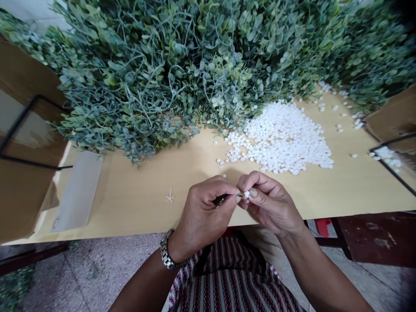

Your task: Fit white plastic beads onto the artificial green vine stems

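Note:
My left hand is closed, thumb and forefinger pinching a thin greenish stem. My right hand pinches a small white round piece between thumb and fingertips. The stem's tip meets or nearly meets this piece; I cannot tell if it is inside. Both hands are close together over the table's front edge. Just beyond them lies a heap of similar small white pieces. To the left of my left hand, a white star-shaped sprig rests on the table.
A large mass of artificial green foliage covers the back of the wooden table. At the left stand a cardboard box, a black wire frame and a pale translucent strip. Another cardboard box is at the right.

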A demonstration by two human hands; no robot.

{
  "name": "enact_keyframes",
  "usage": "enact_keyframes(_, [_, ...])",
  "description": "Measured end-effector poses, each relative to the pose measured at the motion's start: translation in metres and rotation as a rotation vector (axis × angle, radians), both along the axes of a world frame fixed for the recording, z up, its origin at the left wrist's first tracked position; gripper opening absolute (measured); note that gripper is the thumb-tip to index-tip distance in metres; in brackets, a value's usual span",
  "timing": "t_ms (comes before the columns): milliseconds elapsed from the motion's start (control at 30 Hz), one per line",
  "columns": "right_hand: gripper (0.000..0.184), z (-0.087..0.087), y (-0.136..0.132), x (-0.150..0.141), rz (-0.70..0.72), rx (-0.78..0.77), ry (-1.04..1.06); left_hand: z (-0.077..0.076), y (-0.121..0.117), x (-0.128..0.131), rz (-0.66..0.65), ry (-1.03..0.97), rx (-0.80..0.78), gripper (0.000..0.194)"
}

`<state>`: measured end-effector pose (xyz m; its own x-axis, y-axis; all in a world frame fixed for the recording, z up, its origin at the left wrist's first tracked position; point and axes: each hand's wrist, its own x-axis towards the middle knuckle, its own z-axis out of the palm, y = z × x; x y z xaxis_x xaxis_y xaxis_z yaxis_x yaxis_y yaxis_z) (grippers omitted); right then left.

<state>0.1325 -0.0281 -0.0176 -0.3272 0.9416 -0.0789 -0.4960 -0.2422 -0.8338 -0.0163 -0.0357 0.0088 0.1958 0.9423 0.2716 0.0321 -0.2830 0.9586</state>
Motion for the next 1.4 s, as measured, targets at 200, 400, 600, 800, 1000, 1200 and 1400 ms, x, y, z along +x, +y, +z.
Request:
enact_keyframes(200, [0.011,-0.0008,0.0007,0.0037,0.051,-0.019,-0.005,0.0047,-0.0021,0.0013,0.017,0.082,-0.047,0.022])
enact_keyframes(400, [0.012,-0.0016,-0.0001,0.0042,0.054,-0.024,-0.038,0.0057,-0.0022,0.0014,0.012,0.115,-0.036,0.021])
enact_keyframes(600, [0.011,-0.0023,-0.0009,0.0046,0.06,-0.024,-0.051,0.0049,-0.002,-0.0001,0.005,0.156,-0.009,0.021])
enact_keyframes(800, [0.012,-0.0006,-0.0009,0.0046,0.064,-0.051,-0.034,0.0043,-0.0026,0.0007,-0.006,0.162,-0.062,0.021])
enact_keyframes(1000, [0.012,-0.0012,-0.0008,0.0044,0.063,-0.041,-0.043,0.0042,-0.0031,0.0006,0.004,0.178,-0.049,0.021])
enact_keyframes(1200, [0.013,-0.0012,-0.0013,0.004,0.036,-0.031,-0.102,0.0026,-0.0025,-0.0001,-0.003,0.205,-0.025,0.022])
enact_keyframes(1400, [0.01,-0.0087,-0.005,0.0053,0.009,0.085,-0.172,0.0012,-0.0031,-0.0008,0.012,0.253,-0.005,0.02])
